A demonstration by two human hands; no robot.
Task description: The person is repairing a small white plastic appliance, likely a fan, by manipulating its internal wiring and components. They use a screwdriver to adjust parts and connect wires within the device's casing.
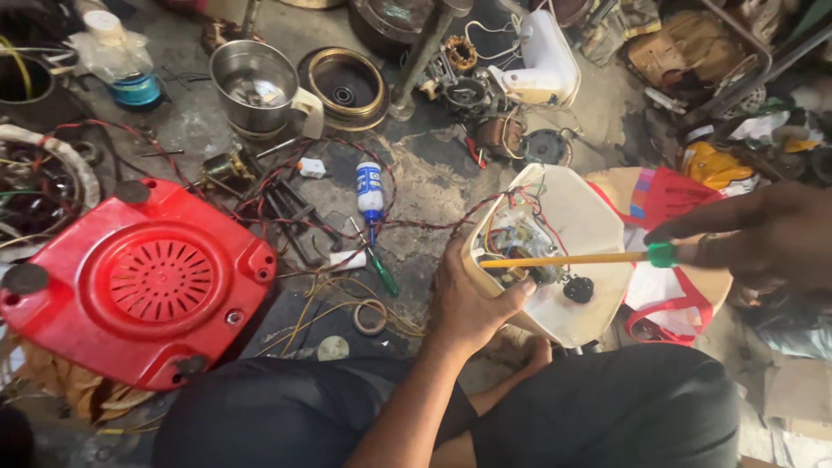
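Left hand (472, 299) clamps the cream mixer-grinder base (568, 251), open underside up, right of the red base cover (143, 277). Right hand (763, 238) grips a yellow-shaft screwdriver (563, 259), tip in the wiring. Likely unscrewing; tip must stay seated.

Right hand (767, 238) blurred, cut by right frame edge, grip on screwdriver handle (663, 254) unclear. Screwdriver tip hidden among wiring inside cream appliance housing (589, 217). Left hand (472, 299) covers housing's near wall. Coiled wire bundle (39, 182) cropped at left edge.
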